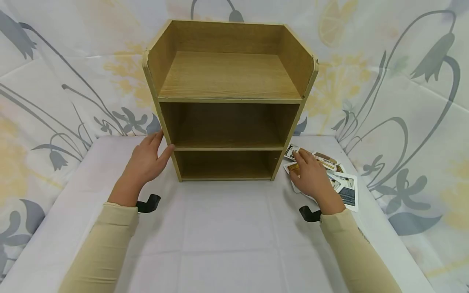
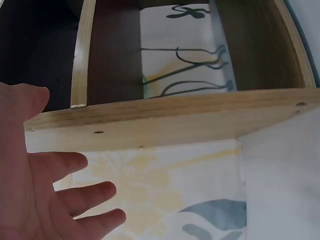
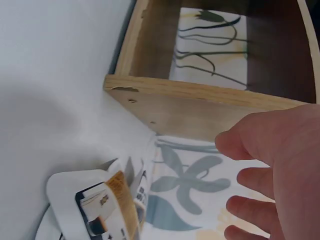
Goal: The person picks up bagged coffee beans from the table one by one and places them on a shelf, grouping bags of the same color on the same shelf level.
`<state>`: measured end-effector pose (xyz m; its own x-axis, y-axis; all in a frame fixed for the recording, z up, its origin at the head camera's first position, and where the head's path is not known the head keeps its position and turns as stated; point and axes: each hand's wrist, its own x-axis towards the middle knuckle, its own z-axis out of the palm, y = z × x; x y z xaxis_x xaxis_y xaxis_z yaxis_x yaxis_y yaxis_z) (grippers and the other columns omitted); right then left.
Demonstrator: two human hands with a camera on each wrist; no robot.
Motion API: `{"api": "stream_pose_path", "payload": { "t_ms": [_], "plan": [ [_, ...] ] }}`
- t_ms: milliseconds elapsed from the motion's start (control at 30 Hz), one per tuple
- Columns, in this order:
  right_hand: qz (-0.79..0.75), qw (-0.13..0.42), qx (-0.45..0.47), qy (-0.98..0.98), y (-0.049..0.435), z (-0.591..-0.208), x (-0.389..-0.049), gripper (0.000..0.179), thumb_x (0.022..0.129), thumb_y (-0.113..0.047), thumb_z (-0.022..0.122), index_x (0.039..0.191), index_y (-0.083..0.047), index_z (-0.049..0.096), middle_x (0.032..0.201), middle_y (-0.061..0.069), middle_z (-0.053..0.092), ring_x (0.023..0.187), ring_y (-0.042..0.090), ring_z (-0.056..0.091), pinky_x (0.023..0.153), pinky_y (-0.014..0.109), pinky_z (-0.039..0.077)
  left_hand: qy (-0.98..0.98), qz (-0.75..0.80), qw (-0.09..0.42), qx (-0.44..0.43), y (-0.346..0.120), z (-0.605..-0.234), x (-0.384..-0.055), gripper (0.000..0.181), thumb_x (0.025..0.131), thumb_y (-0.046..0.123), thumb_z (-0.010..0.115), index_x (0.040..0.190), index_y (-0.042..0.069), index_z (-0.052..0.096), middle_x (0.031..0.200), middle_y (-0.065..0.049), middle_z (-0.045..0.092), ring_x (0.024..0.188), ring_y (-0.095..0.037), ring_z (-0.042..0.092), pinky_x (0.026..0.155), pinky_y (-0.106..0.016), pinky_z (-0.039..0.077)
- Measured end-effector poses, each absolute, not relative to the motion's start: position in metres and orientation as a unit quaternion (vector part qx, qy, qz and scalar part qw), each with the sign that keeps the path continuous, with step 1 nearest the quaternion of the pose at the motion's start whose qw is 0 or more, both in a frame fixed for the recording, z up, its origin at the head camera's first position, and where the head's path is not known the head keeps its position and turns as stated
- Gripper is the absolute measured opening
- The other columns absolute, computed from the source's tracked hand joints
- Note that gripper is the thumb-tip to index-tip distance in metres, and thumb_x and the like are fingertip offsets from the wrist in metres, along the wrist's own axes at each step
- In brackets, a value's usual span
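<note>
A small wooden shelf unit (image 1: 231, 100) stands upright at the back of the table, with a raised-back top and two open compartments below. By its left side panel is my left hand (image 1: 146, 158), thumb at the front edge and fingers along the outer side. In the left wrist view its fingers (image 2: 92, 197) are spread and loosely extended. My right hand (image 1: 310, 173) hovers off the right side, over a pile of printed cut-outs (image 1: 348, 189). The right wrist view has the thumb (image 3: 235, 142) close to the side panel (image 3: 175, 110).
A white cloth (image 1: 227, 236) covers the table. Floral fabric (image 1: 406, 101) hangs behind the shelf unit and down both sides. A black wrist mount (image 1: 148, 203) shows on the left wrist, another (image 1: 309, 214) on the right.
</note>
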<state>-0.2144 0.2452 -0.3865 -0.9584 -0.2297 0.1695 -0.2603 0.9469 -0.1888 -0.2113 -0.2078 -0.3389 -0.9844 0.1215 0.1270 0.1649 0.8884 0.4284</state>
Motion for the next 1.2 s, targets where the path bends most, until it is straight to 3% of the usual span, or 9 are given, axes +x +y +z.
{"api": "stream_pose_path", "payload": {
  "t_ms": [300,533,867,1067,1200],
  "plan": [
    [0.091,0.047,0.137,-0.985,0.254,-0.401,-0.213,0.062,0.090,-0.021,0.053,0.147,-0.001,0.037,0.150,0.024,0.037,0.139,0.046,0.031,0.106,0.065,0.032,-0.956,-0.284,0.049,-0.063,-0.203,-0.349,-0.216,0.077,0.101,0.054,0.030,0.154,0.001,0.014,0.157,-0.026,0.024,0.144,-0.045,0.023,0.114,-0.059,0.022],
    [0.085,0.008,0.135,-0.987,0.262,-0.410,-0.213,0.063,0.089,-0.021,0.053,0.148,-0.003,0.036,0.153,0.025,0.032,0.141,0.048,0.025,0.106,0.070,0.025,-0.946,-0.319,0.031,-0.054,-0.199,-0.351,-0.222,0.075,0.100,0.055,0.030,0.156,0.008,0.013,0.159,-0.020,0.024,0.145,-0.041,0.026,0.114,-0.059,0.025],
    [0.073,-0.024,0.152,-0.985,0.269,-0.417,-0.211,0.068,0.086,-0.021,0.061,0.147,-0.003,0.037,0.154,0.024,0.031,0.142,0.048,0.023,0.105,0.073,0.023,-0.937,-0.345,0.041,-0.047,-0.195,-0.357,-0.229,0.066,0.103,0.047,0.028,0.151,0.002,0.026,0.149,-0.024,0.039,0.135,-0.042,0.042,0.108,-0.057,0.035],
    [0.087,-0.040,0.177,-0.980,0.275,-0.425,-0.213,0.069,0.083,-0.020,0.065,0.145,-0.001,0.041,0.153,0.026,0.032,0.140,0.053,0.023,0.109,0.066,0.027,-0.930,-0.365,0.019,-0.041,-0.191,-0.355,-0.229,0.066,0.103,0.045,0.025,0.153,0.003,0.017,0.151,-0.025,0.036,0.137,-0.043,0.039,0.110,-0.057,0.032],
    [0.088,-0.060,0.171,-0.979,0.277,-0.426,-0.212,0.074,0.081,-0.021,0.068,0.147,-0.005,0.039,0.154,0.024,0.030,0.141,0.053,0.021,0.108,0.069,0.024,-0.921,-0.388,0.012,-0.034,-0.189,-0.357,-0.232,0.067,0.102,0.046,0.025,0.155,0.008,0.012,0.153,-0.024,0.034,0.139,-0.042,0.037,0.111,-0.058,0.031]
  ]
}}
